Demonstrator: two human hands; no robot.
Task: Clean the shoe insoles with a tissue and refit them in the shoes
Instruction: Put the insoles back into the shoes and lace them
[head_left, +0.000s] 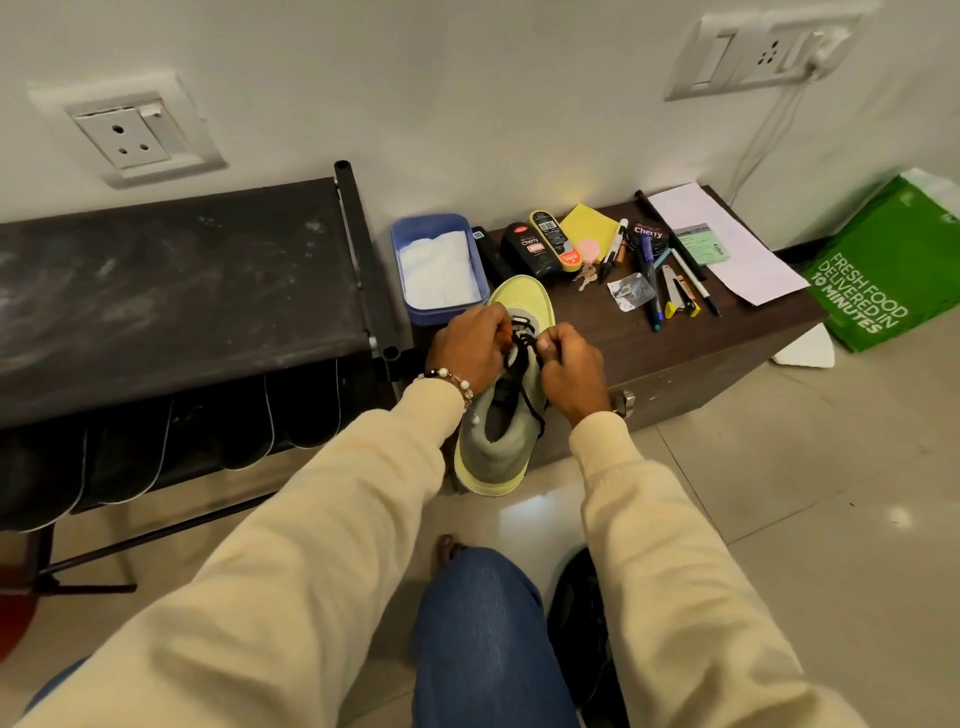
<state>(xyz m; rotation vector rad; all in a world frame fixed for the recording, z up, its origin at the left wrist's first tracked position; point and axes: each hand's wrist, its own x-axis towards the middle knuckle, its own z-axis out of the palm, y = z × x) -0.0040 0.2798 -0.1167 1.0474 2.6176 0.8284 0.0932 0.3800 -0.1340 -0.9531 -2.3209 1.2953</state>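
Observation:
A grey and yellow-green shoe rests on the front edge of a low dark wooden cabinet, toe toward the wall. Its black laces cross the tongue. My left hand pinches a lace on the shoe's left side. My right hand pinches a lace on the right side. Both hands sit close together above the tongue. A blue tub holding white tissues stands just behind the shoe. No insole is visible; the shoe's inside is dark.
Shoe polish bottles, a yellow cloth, keys, pens and papers lie on the cabinet. A black shoe rack stands at left. A green bag leans at right. Another dark shoe sits on the tiled floor by my knee.

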